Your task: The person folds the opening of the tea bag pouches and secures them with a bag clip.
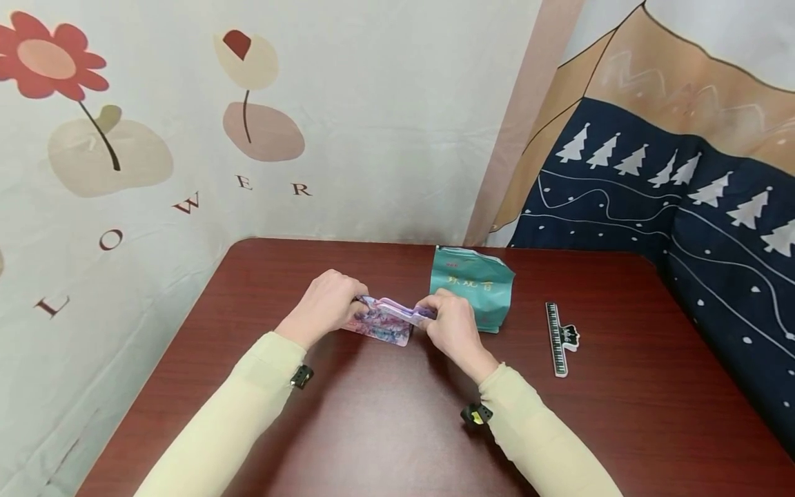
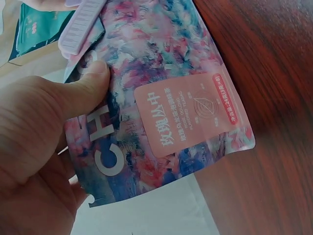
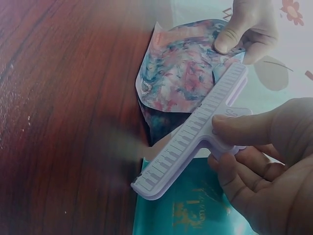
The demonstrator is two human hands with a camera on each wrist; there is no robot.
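Observation:
My left hand (image 1: 328, 305) pinches the edge of a pink-and-blue floral tea pouch (image 2: 195, 54), thumb on its printed front. Large white letters and a pink label show on that front in the left wrist view. Between thumb and fingers, my right hand (image 1: 455, 327) holds the handle of a lavender bag clip (image 3: 190, 139) printed with piano keys. The clip's long bar lies slantwise at the pouch's top edge, its far end close to my left fingertips. Whether the bar's two sides have closed over the pouch, I cannot tell.
Behind my right hand a teal bag (image 1: 475, 279) with gold characters stands on the dark red table (image 1: 373, 428). Farther right lies a black-and-white piano-key clip (image 1: 557, 342). Printed cloth (image 1: 385, 138) hangs along the table's back edge.

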